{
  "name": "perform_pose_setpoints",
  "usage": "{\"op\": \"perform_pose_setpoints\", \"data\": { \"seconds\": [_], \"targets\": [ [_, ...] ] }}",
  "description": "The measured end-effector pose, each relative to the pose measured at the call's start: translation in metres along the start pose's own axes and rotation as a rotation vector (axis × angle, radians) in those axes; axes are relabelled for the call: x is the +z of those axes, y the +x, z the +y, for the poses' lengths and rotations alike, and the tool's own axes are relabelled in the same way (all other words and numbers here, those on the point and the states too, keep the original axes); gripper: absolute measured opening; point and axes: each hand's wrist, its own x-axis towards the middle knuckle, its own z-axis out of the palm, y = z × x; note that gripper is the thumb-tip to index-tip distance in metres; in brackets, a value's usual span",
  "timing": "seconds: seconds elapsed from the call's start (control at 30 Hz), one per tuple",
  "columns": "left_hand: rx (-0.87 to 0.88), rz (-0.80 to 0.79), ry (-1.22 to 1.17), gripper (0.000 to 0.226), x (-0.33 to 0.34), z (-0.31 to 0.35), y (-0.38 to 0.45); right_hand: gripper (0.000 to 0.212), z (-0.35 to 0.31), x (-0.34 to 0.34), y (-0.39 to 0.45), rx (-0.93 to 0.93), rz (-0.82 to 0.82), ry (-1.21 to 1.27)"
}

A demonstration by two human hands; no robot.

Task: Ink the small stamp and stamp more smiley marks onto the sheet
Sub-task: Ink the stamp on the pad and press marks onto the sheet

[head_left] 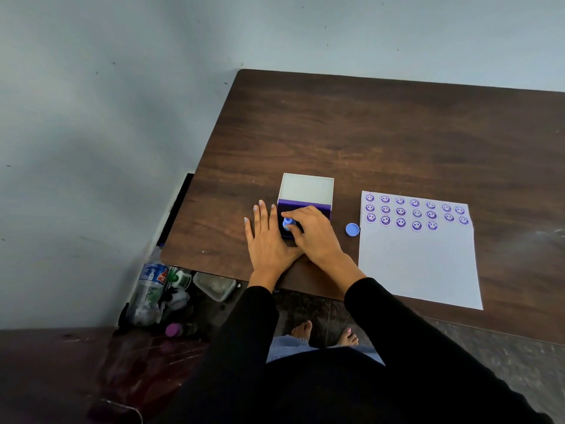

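Note:
A purple ink pad lies open on the brown table, its white lid standing up behind it. My right hand pinches the small blue stamp and holds it down on the pad's dark surface. My left hand lies flat on the table, fingers apart, against the pad's left side. To the right lies a white sheet with three rows of purple smiley marks along its top. A blue stamp cap sits between pad and sheet.
The table's left corner meets a pale wall. On the floor to the left are a plastic bottle, a clear container and other clutter. My bare feet show under the table's near edge.

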Motion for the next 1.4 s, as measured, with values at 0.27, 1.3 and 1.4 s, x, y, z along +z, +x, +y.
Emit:
{"op": "perform_pose_setpoints", "data": {
  "seconds": [0.27, 1.3, 1.4],
  "targets": [
    [-0.006, -0.002, -0.008, 0.104, 0.000, -0.001, -0.001, 0.030, 0.000, -0.001, 0.004, -0.002, -0.007, -0.008],
    [-0.007, -0.011, -0.061, 0.105, -0.002, 0.001, 0.000, 0.031, -0.006, -0.003, 0.009, 0.078, -0.009, -0.012],
    [-0.018, 0.045, -0.175, 0.121, -0.006, 0.005, -0.004, 0.027, -0.006, -0.014, 0.008, 0.085, 0.082, 0.102]
  ]
}}
